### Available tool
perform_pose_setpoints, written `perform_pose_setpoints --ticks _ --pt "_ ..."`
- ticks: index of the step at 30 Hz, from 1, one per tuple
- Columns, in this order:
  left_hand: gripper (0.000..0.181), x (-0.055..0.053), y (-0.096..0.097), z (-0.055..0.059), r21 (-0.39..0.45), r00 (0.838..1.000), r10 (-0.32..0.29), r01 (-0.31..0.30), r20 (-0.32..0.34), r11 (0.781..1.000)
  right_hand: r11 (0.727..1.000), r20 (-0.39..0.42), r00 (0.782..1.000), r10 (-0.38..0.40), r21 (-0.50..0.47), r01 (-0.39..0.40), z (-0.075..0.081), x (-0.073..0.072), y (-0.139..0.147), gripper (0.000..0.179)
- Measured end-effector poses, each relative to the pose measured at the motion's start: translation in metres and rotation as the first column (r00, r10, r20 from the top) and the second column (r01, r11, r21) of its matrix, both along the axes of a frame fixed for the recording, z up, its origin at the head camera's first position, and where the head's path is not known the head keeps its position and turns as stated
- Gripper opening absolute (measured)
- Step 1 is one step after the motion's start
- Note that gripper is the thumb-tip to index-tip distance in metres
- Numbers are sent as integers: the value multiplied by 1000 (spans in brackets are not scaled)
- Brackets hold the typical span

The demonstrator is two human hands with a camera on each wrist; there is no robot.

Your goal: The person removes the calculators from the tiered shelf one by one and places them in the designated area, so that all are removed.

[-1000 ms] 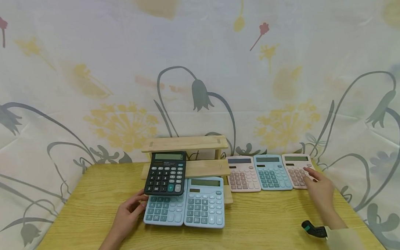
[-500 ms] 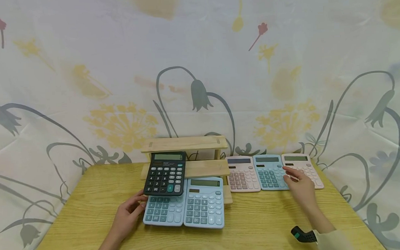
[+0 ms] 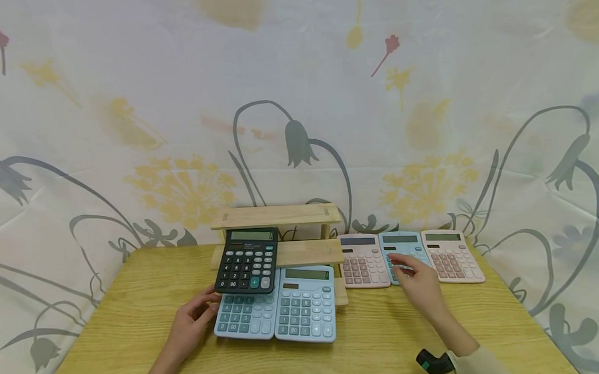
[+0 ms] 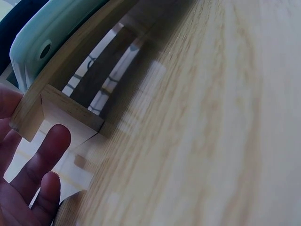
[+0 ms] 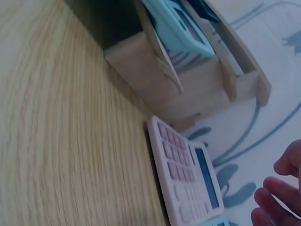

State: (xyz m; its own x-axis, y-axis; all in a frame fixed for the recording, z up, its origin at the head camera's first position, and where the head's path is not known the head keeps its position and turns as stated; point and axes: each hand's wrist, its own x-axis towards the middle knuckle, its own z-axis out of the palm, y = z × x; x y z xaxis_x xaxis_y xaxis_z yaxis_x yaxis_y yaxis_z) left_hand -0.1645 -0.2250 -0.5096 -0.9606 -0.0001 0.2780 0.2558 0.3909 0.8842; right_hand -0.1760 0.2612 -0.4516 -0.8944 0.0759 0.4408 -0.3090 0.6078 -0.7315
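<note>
A tiered wooden rack (image 3: 309, 251) carries a black calculator (image 3: 246, 261) on its middle tier. Lower down lean two light blue calculators, the left one (image 3: 247, 315) partly covered by the black one and the right one (image 3: 306, 302) in full view. At the rack's left end rests my left hand (image 3: 187, 322), its fingertips right at the wooden end piece (image 4: 28, 115) in the left wrist view. My right hand (image 3: 422, 286) hovers over a blue calculator (image 3: 405, 241) right of the rack, holding nothing, fingers loosely bent. Pink calculators flank that one: one left (image 3: 364, 262), one right (image 3: 452, 256).
The yellow wood-grain table (image 3: 379, 333) runs back to a hanging floral cloth (image 3: 177, 103). Black wrist cameras are worn on both wrists, the right one (image 3: 434, 363) low over the table. The rack's top plank (image 3: 275, 214) bears no calculator.
My right hand has moved left, from the far-right pink calculator to over the blue one beside it. The left hand, the rack and the calculators stay where they were.
</note>
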Motion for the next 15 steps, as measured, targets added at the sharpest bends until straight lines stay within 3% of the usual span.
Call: perform_pose_setpoints --ticks 9,15 --pt "14 0 0 -2 3 1000 1 -1 -17 1000 990 -26 990 139 9 -139 -2 1 -36 29" --pt "13 0 0 -1 7 1000 -4 4 3 1000 980 5 980 198 -15 -198 3 3 -61 28"
